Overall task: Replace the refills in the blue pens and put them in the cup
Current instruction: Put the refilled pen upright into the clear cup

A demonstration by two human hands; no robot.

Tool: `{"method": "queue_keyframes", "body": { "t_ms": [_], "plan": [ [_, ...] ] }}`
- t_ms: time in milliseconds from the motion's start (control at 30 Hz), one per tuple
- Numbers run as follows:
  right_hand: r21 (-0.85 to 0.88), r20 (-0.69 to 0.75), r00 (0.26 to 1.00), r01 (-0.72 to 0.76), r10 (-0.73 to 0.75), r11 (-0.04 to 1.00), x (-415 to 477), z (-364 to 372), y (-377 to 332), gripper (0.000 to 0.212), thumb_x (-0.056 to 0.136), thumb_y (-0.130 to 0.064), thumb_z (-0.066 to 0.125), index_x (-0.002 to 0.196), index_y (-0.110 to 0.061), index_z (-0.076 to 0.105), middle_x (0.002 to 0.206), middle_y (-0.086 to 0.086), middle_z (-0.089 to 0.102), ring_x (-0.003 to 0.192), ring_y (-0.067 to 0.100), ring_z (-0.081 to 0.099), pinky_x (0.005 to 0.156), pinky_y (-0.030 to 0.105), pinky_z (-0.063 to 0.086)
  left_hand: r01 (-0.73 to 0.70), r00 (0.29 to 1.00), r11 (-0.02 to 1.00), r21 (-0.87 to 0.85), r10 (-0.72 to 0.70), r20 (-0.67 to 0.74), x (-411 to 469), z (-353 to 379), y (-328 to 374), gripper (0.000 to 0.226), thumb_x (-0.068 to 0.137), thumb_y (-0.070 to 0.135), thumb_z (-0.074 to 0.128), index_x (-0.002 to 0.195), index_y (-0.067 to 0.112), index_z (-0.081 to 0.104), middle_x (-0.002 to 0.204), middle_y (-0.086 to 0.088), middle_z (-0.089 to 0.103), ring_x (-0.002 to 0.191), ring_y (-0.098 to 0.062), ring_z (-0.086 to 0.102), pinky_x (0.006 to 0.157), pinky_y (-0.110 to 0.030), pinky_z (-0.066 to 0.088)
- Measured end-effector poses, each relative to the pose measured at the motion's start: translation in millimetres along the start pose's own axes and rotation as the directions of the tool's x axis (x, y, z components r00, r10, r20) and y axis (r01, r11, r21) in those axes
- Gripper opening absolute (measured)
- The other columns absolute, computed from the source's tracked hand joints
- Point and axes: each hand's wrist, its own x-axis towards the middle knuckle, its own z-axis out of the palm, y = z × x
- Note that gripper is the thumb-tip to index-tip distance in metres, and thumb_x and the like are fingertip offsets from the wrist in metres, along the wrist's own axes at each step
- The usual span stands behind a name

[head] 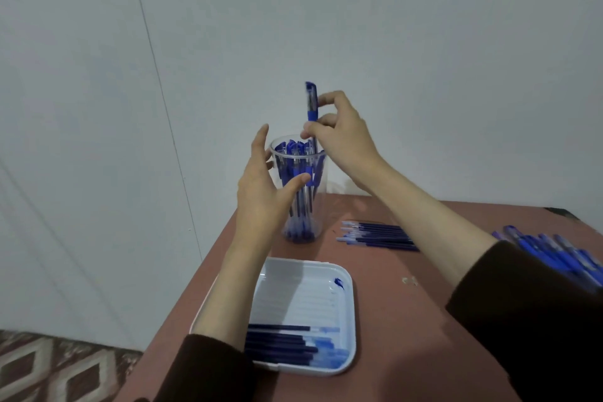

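The right hand [342,137] pinches a pen [311,101] between thumb and fingertips; it stands upright with its lower end inside the mouth of the cup [318,206] at the far left of the table [408,320]. The left hand [261,192] is spread loosely beside the cup, fingers straight, gripping nothing; whether it touches the wall I cannot tell. The cup is packed with pens, so a good share looks done; this pen is not yet let go. Plenty is left, I judge: a pile [554,251] of pens lies at the right edge; a row of refills [378,235] lies just right of the cup; other refills [284,346] lie in the near tray [350,303], probably old ones.
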Motion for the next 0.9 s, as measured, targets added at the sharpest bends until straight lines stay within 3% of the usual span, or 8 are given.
{"method": "queue_keyframes", "body": {
  "t_ms": [100, 233, 300, 433, 667, 767, 833, 900],
  "plan": [
    [-0.101, -0.011, 1.000, -0.001, 0.000, 0.995, 1.4, -0.3, 5.1, 0.001, 0.091, -0.027, 0.057, 0.092, -0.027, 0.058, 0.075, -0.006, 0.071, 0.078, 0.013, 0.062, 0.097, 0.049, 0.042, -0.003, 1.000, 1.000, 0.003, 0.003, -0.010, 0.3, 0.9, -1.3, 0.087, 0.076, 0.024, 0.077, 0.145, 0.030, 0.025, 0.131, -0.003, 0.055, 0.117, -0.011, 0.052, 0.098, -0.039, 0.045],
    [-0.262, 0.012, 1.000, -0.010, 0.014, 0.965, 6.7, -4.6, 1.1, 0.028, 0.091, -0.039, 0.057, 0.084, -0.014, 0.069, 0.077, -0.004, 0.067, 0.080, 0.016, 0.057, 0.095, 0.048, 0.043, -0.005, 1.000, 1.000, 0.016, 0.006, -0.017, 0.6, 1.7, -2.4, 0.086, 0.077, 0.026, 0.076, 0.145, 0.030, 0.025, 0.132, -0.003, 0.055, 0.119, -0.012, 0.051, 0.098, -0.040, 0.046],
    [-0.338, 0.026, 1.000, -0.001, 0.011, 0.941, 10.4, -3.9, -0.5, 0.018, 0.087, -0.033, 0.062, 0.097, -0.020, 0.068, 0.079, -0.007, 0.063, 0.092, 0.018, 0.060, 0.096, 0.046, 0.042, -0.008, 1.000, 1.000, 0.018, 0.009, -0.017, 0.7, 1.3, -2.8, 0.085, 0.077, 0.026, 0.076, 0.145, 0.031, 0.025, 0.132, -0.002, 0.055, 0.119, -0.012, 0.052, 0.097, -0.040, 0.046],
    [-0.448, 0.052, 0.996, 0.083, -0.067, 0.890, 10.2, -1.3, -0.3, 0.054, 0.078, -0.009, 0.060, 0.126, -0.030, 0.047, 0.074, -0.004, 0.064, 0.085, 0.019, 0.061, 0.092, 0.039, 0.043, -0.014, 1.000, 1.000, 0.013, 0.014, -0.015, 1.3, 1.2, -3.4, 0.085, 0.077, 0.026, 0.076, 0.145, 0.031, 0.025, 0.133, -0.001, 0.054, 0.119, -0.013, 0.052, 0.097, -0.041, 0.046],
    [-0.607, 0.092, 0.990, 0.143, -0.109, 0.782, 12.4, -0.3, 3.0, 0.020, 0.089, -0.017, 0.055, 0.086, -0.019, 0.075, 0.082, -0.002, 0.070, 0.088, 0.017, 0.060, 0.091, 0.037, 0.043, -0.022, 1.000, 1.000, 0.009, 0.022, -0.016, 1.9, 1.5, -4.2, 0.084, 0.077, 0.026, 0.075, 0.145, 0.030, 0.025, 0.131, -0.001, 0.055, 0.117, -0.013, 0.053, 0.096, -0.041, 0.046],
    [-0.625, 0.101, 0.990, 0.137, -0.094, 0.768, 13.9, -2.3, 4.9, 0.050, 0.095, -0.026, 0.049, 0.046, -0.015, 0.047, 0.047, -0.002, 0.045, 0.053, 0.013, 0.042, 0.077, 0.033, 0.034, -0.030, 0.999, 0.999, 0.012, 0.030, -0.015, 2.1, 1.9, -5.1, 0.085, 0.077, 0.026, 0.076, 0.145, 0.030, 0.025, 0.132, -0.001, 0.055, 0.118, -0.014, 0.053, 0.096, -0.041, 0.046],
    [-0.661, 0.121, 0.987, 0.159, -0.104, 0.733, 13.4, -3.4, 5.8, 0.053, 0.097, -0.030, 0.045, 0.047, -0.016, 0.041, 0.047, -0.005, 0.037, 0.055, 0.012, 0.037, 0.080, 0.036, 0.034, -0.031, 0.999, 0.999, 0.022, 0.031, -0.011, 2.2, 1.9, -6.5, 0.084, 0.078, 0.028, 0.075, 0.145, 0.030, 0.025, 0.133, -0.001, 0.054, 0.119, -0.015, 0.052, 0.097, -0.042, 0.045],
    [-0.648, 0.161, 0.978, 0.205, -0.131, 0.733, 10.2, -3.9, 8.0, 0.042, 0.099, -0.035, 0.043, 0.063, -0.021, 0.061, 0.060, -0.010, 0.045, 0.074, 0.014, 0.044, 0.088, 0.038, 0.033, -0.035, 0.999, 0.999, 0.038, 0.036, -0.009, 2.8, 2.1, -7.4, 0.083, 0.078, 0.028, 0.074, 0.146, 0.029, 0.025, 0.133, 0.000, 0.053, 0.120, -0.017, 0.051, 0.097, -0.043, 0.045]
  ]
}}
